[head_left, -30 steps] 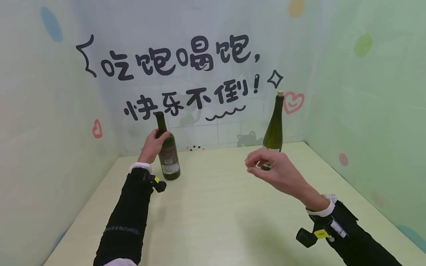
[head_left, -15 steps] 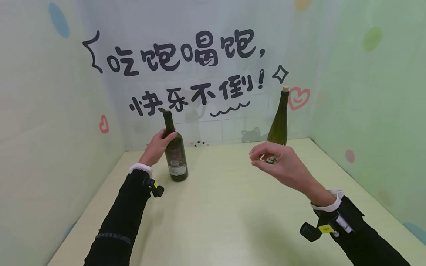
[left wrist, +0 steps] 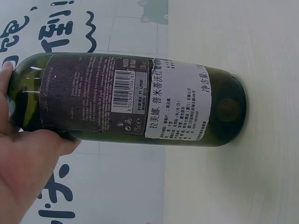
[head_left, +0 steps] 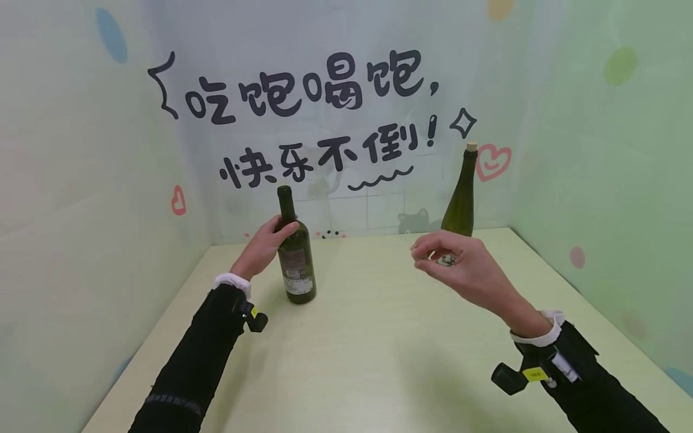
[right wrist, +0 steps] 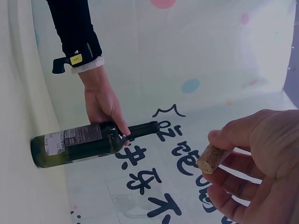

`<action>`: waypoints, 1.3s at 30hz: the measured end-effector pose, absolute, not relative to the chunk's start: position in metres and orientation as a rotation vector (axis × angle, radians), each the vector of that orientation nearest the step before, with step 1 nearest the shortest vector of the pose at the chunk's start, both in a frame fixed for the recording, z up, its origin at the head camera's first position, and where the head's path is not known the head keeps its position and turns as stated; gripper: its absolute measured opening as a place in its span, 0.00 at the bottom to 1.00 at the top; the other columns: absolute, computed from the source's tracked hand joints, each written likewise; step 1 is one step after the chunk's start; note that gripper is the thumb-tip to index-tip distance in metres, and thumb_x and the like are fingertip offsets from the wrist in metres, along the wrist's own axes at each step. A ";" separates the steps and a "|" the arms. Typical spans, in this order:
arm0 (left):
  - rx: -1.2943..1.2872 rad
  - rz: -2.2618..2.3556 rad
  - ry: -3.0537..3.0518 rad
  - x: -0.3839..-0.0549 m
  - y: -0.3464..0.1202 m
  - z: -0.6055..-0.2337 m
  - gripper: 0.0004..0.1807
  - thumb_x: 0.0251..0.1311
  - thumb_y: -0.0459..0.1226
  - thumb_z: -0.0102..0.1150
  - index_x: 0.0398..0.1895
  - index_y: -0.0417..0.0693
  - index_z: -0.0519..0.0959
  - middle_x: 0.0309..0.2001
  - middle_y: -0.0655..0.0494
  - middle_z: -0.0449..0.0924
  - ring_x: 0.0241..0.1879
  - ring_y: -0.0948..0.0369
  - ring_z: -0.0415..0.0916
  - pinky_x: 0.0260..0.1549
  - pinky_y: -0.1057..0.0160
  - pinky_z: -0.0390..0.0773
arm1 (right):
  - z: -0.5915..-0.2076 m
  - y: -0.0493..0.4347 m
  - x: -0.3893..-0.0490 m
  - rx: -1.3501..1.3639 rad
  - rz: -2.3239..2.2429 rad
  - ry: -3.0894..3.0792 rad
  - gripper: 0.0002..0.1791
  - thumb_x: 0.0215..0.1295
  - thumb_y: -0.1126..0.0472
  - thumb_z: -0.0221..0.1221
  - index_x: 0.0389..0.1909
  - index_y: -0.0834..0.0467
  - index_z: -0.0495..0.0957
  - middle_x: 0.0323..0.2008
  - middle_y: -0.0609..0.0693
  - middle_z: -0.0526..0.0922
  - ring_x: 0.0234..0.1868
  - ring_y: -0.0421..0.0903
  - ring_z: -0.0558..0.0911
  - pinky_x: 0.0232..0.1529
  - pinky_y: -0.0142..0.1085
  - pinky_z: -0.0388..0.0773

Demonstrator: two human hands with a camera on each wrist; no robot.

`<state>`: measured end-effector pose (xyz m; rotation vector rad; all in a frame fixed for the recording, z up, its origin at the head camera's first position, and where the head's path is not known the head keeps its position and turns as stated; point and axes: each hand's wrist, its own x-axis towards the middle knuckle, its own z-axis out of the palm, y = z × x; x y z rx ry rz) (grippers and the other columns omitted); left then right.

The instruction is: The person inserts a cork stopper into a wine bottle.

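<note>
My left hand [head_left: 265,246] grips a dark green wine bottle [head_left: 296,258] round its shoulder and lower neck. This bottle stands nearly upright and its mouth has no cork; its dark label and white sticker fill the left wrist view. Between thumb and fingers my right hand [head_left: 460,261] pinches a loose cork [right wrist: 211,158], seen in the right wrist view and hidden by the fingers in the head view. Behind that hand stands a slimmer green bottle [head_left: 460,204] with a cork [head_left: 471,146] in its mouth; the hand covers part of its lower body.
A pale wooden table [head_left: 346,361] spans the space. Light walls enclose it on the left, right and back. The back wall [head_left: 303,36] carries large black lettering and lies just beyond the table's far edge.
The left hand has drawn its wine bottle a little toward me. The whole head view has shifted, with the scene sliding to the right. The right hand keeps its pinch, barely moved.
</note>
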<state>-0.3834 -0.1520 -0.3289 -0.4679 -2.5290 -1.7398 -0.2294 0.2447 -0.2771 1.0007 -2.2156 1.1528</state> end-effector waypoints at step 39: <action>-0.714 -1.879 -2.546 -0.310 -0.110 -0.325 0.32 0.61 0.58 0.54 0.65 0.54 0.68 0.61 0.53 0.67 0.60 0.51 0.66 0.60 0.48 0.63 | -0.262 0.229 -0.221 0.971 1.136 -2.197 0.09 0.58 0.62 0.65 0.40 0.54 0.83 0.42 0.41 0.82 0.45 0.39 0.78 0.43 0.29 0.76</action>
